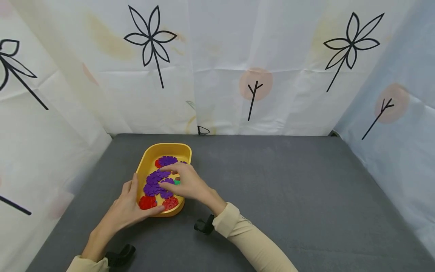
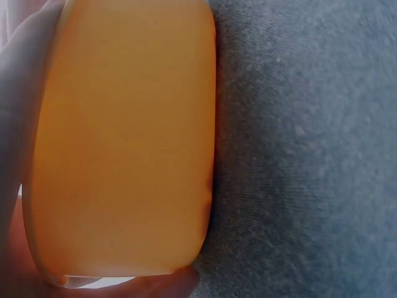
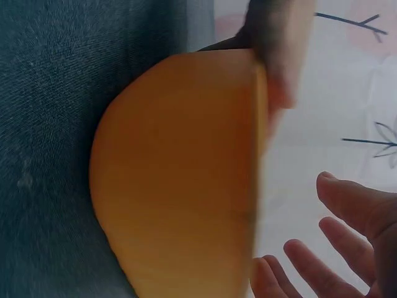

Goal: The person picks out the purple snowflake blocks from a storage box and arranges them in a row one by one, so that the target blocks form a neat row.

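Observation:
A yellow tray (image 1: 149,152) with rounded corners stands on the grey cloth, holding purple flower-shaped discs (image 1: 157,176), red flower-shaped discs (image 1: 147,202) and a bit of green (image 1: 177,182). My left hand (image 1: 127,207) grips the tray's near left corner, thumb along the near rim and fingers against the left side. Over the tray's right side reaches my right hand (image 1: 185,181), thumb and fingers spread apart above the purple discs. Nothing shows between them. In the right wrist view those fingers (image 3: 350,198) are spread beside the tray's rim. Some discs are hidden under this hand.
A grey cloth-covered table (image 1: 289,196) extends to the right of the tray. White curtains (image 1: 221,56) printed with flowers close off the back and sides. A black strap mount (image 1: 204,225) sits at the right wrist, another (image 1: 120,255) at the left.

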Demonstrator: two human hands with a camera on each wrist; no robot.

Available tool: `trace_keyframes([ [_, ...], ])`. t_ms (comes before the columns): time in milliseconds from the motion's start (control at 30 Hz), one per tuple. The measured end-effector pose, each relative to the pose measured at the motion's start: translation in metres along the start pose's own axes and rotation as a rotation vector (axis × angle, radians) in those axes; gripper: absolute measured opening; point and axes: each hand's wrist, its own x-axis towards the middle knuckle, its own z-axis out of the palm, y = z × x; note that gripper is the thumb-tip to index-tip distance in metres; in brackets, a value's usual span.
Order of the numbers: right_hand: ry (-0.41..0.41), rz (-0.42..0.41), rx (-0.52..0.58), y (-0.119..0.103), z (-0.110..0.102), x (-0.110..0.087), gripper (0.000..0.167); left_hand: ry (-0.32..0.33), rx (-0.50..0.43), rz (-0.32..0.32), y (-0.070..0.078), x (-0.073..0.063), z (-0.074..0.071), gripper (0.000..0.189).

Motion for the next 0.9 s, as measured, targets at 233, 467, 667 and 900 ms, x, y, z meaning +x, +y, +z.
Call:
trace_keyframes([
  [233, -0.039, 0.060, -0.064, 0.003, 0.023, 0.021, 0.048, -0.007, 0.006, -0.017, -0.001, -0.002, -0.001, 0.145],
  [467, -0.089, 0.087, -0.151, 0.005, 0.034, 0.039, 0.047, -0.008, 0.000, -0.018, 0.001, -0.001, -0.001, 0.145],
  [667, -0.130, 0.231, -0.286, 0.006, 0.040, 0.047, 0.048, -0.024, 0.008, -0.042, 0.002, -0.001, -0.002, 0.146],
  [900, -0.097, 0.331, -0.306, 0.005, 0.046, 0.050, 0.042, -0.018, 0.013, -0.050, 0.001, 0.000, -0.002, 0.146],
])
